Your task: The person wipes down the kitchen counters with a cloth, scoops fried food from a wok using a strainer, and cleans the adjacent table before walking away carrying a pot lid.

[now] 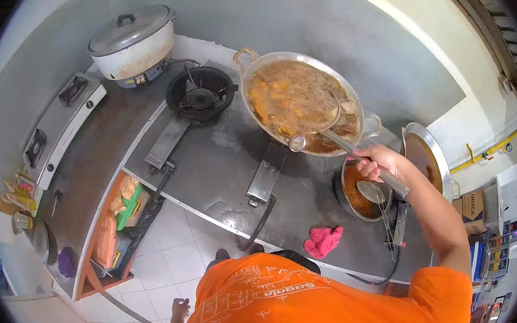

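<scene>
My right hand [376, 162] is closed round the long metal handle of a skimmer [346, 144]. The skimmer's round head rests in the bubbling brown oil of a large two-handled wok [243, 103], where orange-brown pieces of food are frying. A round dial thermometer [297, 143] sits at the wok's near rim. Low beside my orange shirt hangs my left hand [180, 308], away from the counter, its fingers apparently curled with nothing visible in them. Below my right forearm, a smaller pot [343, 196] of orange-brown contents holds a wire strainer [371, 192].
A bare burner [200, 98] stands left of the wok, with a rice cooker [135, 43] behind it. At the far left is a two-burner stove [65, 126]. Another wide pan [419, 131] is at right. A pink cloth [323, 241] lies near the counter's front edge, by hoses.
</scene>
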Demonstrator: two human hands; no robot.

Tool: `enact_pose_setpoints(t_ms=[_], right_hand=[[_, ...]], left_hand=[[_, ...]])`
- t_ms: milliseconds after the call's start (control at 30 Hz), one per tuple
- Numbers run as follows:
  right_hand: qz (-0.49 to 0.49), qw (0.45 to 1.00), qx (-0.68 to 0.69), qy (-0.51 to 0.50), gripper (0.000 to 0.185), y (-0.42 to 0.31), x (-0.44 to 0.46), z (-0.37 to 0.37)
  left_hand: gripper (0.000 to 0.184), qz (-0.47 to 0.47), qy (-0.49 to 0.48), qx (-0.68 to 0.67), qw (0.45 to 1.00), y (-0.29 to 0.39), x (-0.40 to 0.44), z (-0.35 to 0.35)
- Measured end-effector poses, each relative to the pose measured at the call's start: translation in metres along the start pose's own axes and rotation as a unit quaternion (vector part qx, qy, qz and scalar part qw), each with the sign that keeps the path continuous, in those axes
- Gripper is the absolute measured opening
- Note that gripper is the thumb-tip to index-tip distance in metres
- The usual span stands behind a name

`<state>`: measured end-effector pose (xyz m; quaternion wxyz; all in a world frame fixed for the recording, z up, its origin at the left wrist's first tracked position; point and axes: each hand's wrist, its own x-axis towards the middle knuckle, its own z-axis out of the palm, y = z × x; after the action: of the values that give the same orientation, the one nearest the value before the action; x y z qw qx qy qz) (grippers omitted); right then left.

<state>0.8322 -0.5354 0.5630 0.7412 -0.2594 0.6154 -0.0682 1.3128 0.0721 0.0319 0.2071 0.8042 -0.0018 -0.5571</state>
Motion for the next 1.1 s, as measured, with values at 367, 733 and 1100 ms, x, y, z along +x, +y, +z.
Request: enact_pose_setpoints(t_ms=[367,733,1100], right_hand=[[-0.139,0.918,-0.312,0.199,0.029,0.004,-0.004,-0.038],[-0.117,0.927,-0.298,0.196,0.036,-0.004,-0.011,-0.055],[-0.224,0.707,-0.56,0.369,0.032,0.006,-0.059,-0.017]], left_hand=[[0.035,-0.038,-0.104,-0.234,0.966,-0.009,0.025,-0.004],[0.038,-0.012,0.022,-0.008,1.0,-0.028,-0.03,0.012],[0.038,-0.007,0.014,-0.029,0.999,-0.046,-0.014,0.029]])
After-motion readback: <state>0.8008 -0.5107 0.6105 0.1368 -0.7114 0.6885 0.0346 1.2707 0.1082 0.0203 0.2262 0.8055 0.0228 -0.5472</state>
